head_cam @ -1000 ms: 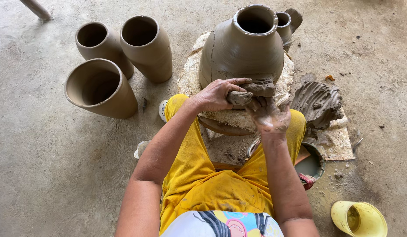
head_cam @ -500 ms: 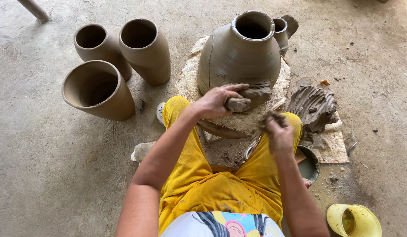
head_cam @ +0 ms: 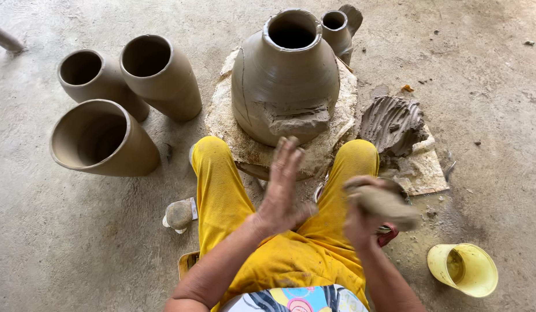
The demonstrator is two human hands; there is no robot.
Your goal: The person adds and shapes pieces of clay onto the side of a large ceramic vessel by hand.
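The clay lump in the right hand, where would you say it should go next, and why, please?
Probably onto the clay patch low on the big pot. The right hand grips a clay lump, the left hand is open and empty, and the patch looks rough and unblended.

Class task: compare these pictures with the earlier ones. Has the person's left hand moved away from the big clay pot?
Yes. The left hand has pulled back from the big clay pot toward the person's lap, fingers open, no longer touching its wall.
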